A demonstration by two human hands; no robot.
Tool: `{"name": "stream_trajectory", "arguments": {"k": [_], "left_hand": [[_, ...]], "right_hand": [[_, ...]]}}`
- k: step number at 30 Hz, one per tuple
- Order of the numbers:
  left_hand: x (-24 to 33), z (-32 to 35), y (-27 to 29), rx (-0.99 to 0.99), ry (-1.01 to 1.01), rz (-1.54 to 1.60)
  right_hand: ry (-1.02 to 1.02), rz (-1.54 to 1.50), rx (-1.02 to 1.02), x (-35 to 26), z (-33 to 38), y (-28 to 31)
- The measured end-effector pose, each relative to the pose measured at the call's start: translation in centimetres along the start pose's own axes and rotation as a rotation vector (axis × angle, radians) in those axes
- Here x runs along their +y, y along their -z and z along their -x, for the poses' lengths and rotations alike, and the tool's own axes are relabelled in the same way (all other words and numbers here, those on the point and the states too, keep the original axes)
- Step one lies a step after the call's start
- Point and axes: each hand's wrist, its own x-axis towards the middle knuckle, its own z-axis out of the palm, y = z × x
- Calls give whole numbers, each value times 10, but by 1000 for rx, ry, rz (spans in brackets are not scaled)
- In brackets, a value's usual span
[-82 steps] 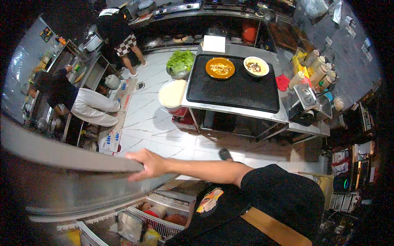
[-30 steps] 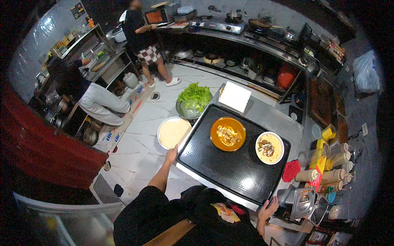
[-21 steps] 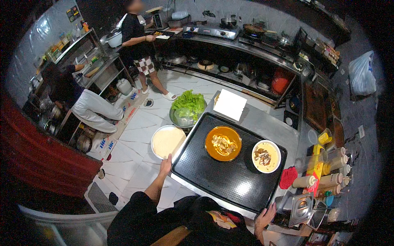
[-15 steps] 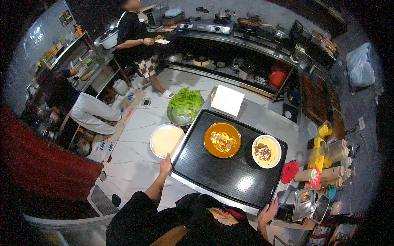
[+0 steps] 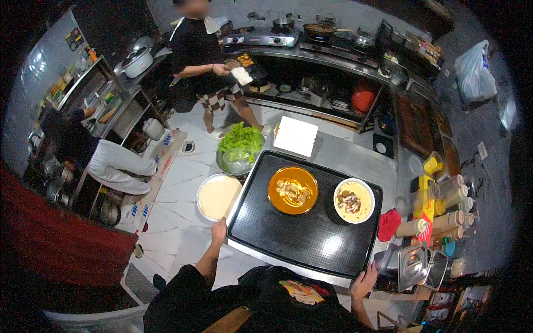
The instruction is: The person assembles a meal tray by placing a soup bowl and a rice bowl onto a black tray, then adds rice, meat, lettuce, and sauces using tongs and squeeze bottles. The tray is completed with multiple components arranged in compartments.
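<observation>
My left hand [image 5: 219, 232] is at the table's left front corner, its fingertips by the lower rim of a round white bowl [image 5: 201, 206] filled with something pale beige. How its fingers are bent cannot be made out. My right hand [image 5: 363, 282] rests with fingers apart at the right front corner of a large black tray [image 5: 288, 247]. On the tray, an orange-brown bowl [image 5: 271, 201] holds orange soup with a cream swirl and pale pieces. To its right is a white bowl [image 5: 336, 208] of creamy yellow soup topped with brown pieces.
A bowl of lettuce [image 5: 240, 144] and a white square [image 5: 296, 136] lie beyond the tray. Squeeze bottles [image 5: 411, 228], a red cloth [image 5: 390, 226] and a steel-lidded container [image 5: 412, 266] stand right. One person [image 5: 194, 55] carries food by the stove; another [image 5: 114, 166] works at the left counter.
The view has shifted slightly, while my hands stay at the table's corners. The person by the stove has stepped closer and to the right, bringing the carried food into clearer view.
</observation>
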Motion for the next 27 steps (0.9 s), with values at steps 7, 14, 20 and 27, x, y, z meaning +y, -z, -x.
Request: {"name": "stream_trajectory", "arguments": {"k": [7, 14, 20, 27], "left_hand": [[-14, -6, -2, -117, 17, -17], [-13, -17, 4, -193, -152, -211], [-4, -13, 7, -183, -220, -328], [4, -5, 8, -92, -129, -168]], "right_hand": [[-54, -11, -41, 0, -4, 1], [-44, -14, -23, -10, -10, 8], [-55, -16, -7, -13, -9, 10], [-86, -28, -28, -9, -11, 8]]}}
